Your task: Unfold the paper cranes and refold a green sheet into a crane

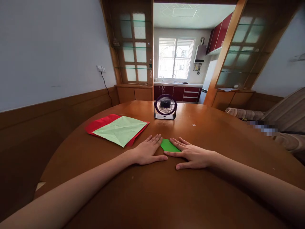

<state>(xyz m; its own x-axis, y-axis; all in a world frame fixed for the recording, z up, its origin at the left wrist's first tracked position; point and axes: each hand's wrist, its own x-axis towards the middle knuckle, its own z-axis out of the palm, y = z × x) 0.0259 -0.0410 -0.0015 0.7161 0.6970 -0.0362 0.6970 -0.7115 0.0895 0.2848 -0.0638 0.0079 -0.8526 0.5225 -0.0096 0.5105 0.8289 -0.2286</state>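
A small piece of bright green paper point(168, 145), seemingly folded, lies flat on the brown wooden table point(143, 197) between my hands. My left hand point(149, 151) rests palm down at its left edge, fingers stretched out and thumb pointing right. On the other side, my right hand point(188, 154) lies flat with its fingers spread, covering the right part of the green paper. Neither hand grips anything. Part of the paper's outline is hidden under the fingers.
Left of my hands, a creased pale green sheet point(121, 128) lies over red paper point(102, 122). A small dark desk fan point(165, 106) stands beyond the hands. At the right is a striped sofa point(283, 114); a wall point(54, 57) borders the left.
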